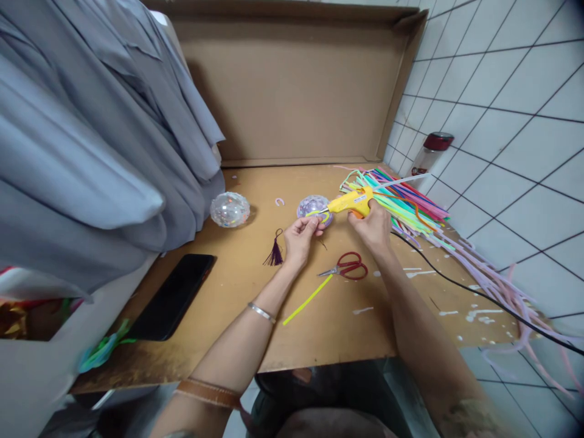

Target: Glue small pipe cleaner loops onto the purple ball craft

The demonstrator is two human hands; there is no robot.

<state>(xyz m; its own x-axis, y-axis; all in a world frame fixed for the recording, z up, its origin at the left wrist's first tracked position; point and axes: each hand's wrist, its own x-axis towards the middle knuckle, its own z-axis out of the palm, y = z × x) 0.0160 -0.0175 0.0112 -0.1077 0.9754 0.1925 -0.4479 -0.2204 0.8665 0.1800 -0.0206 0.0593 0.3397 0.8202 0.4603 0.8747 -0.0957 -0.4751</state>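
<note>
At the worktable [246, 274], I am gripping a yellow hot-glue gun [349, 202] in my right hand [371, 226], its fingers wrapping around the handle near the orange trigger; I am not able to tell whether the trigger is being pressed. My left hand [298, 240] is pinching a small bent yellow pipe-cleaner piece [326, 218] between thumb and fingers, and the gun's metal nozzle is pointing left onto it, ahead of both hands. A lilac-tinted faceted ball [312, 202] is sitting just beyond my left fingertips, partly hidden; whether the yellow piece is touching it, I am unable to make out.

A clear faceted ball [230, 210] is resting beyond and to the left of my left hand, a small pale curl [280, 201] is lying between the two balls, and a dark purple tassel [274, 250] is lying just left of that hand's wrist. Red-handled scissors [350, 266] are lying between my forearms, a straight yellow pipe cleaner [306, 301] running up to their blades.

Beyond my right hand, a heap of coloured pipe cleaners [401, 210] is spreading toward the tiled wall [506, 121], where a red-lidded jar [431, 152] is standing. A black smartphone [176, 298] is lying left of my left forearm.
</note>
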